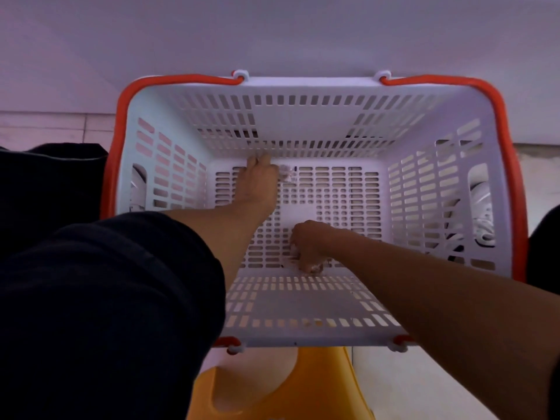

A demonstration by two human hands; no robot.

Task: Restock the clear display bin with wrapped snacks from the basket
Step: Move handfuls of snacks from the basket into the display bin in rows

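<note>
A white slotted plastic basket [303, 116] with orange handles fills the middle of the head view. Both my arms reach down to its floor. My left hand [260, 180] is at the far left of the floor, its fingers curled around a small pale wrapped snack [287, 174] that shows just beside the fingertips. My right hand [309, 247] is at the near edge of the floor, fingers curled down on another small wrapped snack [316, 268], mostly hidden under the hand. The clear display bin is not in view.
The basket stands on a yellow stool [303, 386]. White sneakers [481, 213] show through the basket's right wall. A pale wall or counter face [272, 34] rises behind it. Dark fabric [51, 183] lies to the left.
</note>
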